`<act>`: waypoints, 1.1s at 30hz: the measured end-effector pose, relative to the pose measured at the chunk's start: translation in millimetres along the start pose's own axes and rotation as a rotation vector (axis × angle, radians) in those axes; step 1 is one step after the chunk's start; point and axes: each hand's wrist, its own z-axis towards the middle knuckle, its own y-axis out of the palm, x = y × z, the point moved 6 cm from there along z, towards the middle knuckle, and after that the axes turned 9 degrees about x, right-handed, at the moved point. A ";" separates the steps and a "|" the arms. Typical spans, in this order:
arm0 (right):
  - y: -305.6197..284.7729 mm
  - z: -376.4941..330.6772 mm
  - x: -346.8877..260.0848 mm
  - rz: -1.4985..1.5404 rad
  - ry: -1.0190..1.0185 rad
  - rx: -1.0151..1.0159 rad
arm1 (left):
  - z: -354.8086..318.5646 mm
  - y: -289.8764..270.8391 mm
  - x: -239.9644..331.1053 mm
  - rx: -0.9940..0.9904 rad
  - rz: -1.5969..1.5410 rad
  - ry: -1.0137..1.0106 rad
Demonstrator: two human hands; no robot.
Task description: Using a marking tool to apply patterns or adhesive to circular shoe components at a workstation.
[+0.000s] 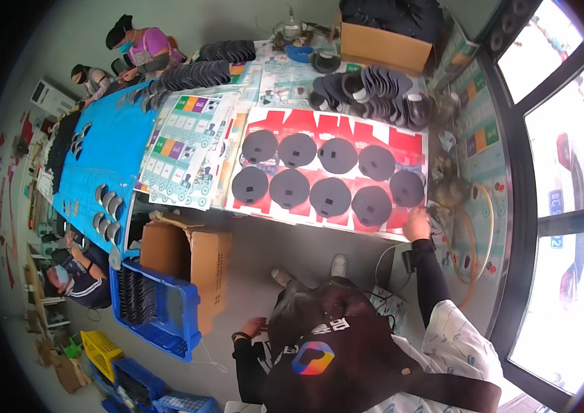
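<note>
A red flattened carton sheet [347, 131] is lying across the table under dark round pieces. Left of it, white printed sheets [185, 155] with green, purple and orange squares are spreading out. An open brown cardboard box [202, 265] is standing on the floor below, and another brown box [383, 47] is sitting at the table's far end.

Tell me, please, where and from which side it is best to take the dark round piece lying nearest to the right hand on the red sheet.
Grip the dark round piece by its right rim, coming from the table's right end, where the right hand already is. It lies flat on the red sheet, so probably only a lifted edge can be pinched; its left rim lies close against the neighbouring piece.
</note>
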 end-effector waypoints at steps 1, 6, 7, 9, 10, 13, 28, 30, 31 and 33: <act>11.5 -7.9 29.2 0.120 0.115 0.104 | -2.6 -10.4 -0.4 0.122 0.029 0.025; -12.2 -23.7 24.6 0.491 0.167 0.218 | -15.9 -75.5 81.0 0.484 0.913 0.474; -25.2 -18.5 -0.1 0.689 0.077 0.171 | -9.7 -94.1 96.5 0.559 0.499 0.143; -27.8 -7.8 -59.2 1.705 0.205 -0.513 | 4.5 -93.7 165.8 0.412 -0.507 -0.016; -37.3 -4.6 -81.4 1.914 0.178 -0.770 | 6.2 -91.2 220.7 0.285 -0.763 0.171; -43.7 16.3 -95.9 2.448 0.190 -0.782 | 31.1 -80.2 362.9 -0.028 -1.121 0.360; 76.3 104.2 1.9 2.657 0.859 -0.006 | 268.8 -52.9 597.4 -0.383 -1.211 0.297; 91.7 132.8 -13.1 2.277 0.893 -0.058 | 287.8 -58.4 612.3 -0.087 -1.075 0.153; 91.5 146.1 -24.5 2.126 0.790 -0.120 | 289.5 -60.4 620.0 -0.121 -0.944 0.188; 92.7 154.7 -40.9 2.206 1.102 -0.005 | 294.4 -70.1 624.9 -0.234 -0.872 0.177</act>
